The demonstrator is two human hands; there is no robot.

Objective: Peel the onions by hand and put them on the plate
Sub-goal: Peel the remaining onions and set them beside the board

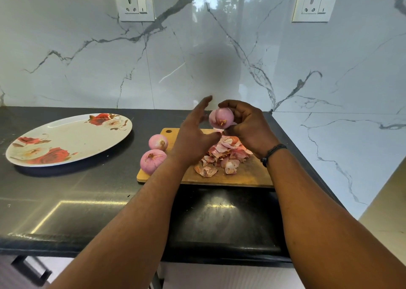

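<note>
With your right hand (pixel 243 123) clamped round the onion (pixel 220 117) and left hand (pixel 195 132) fingers spread, strip remaining skin over the board (pixel 248 175), then plate (pixel 72 139) it.

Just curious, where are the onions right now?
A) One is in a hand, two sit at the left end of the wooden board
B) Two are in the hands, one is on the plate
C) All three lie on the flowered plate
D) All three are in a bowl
A: the right hand grips one onion, while two onions rest at the cutting board's left end; the plate holds none.
</note>
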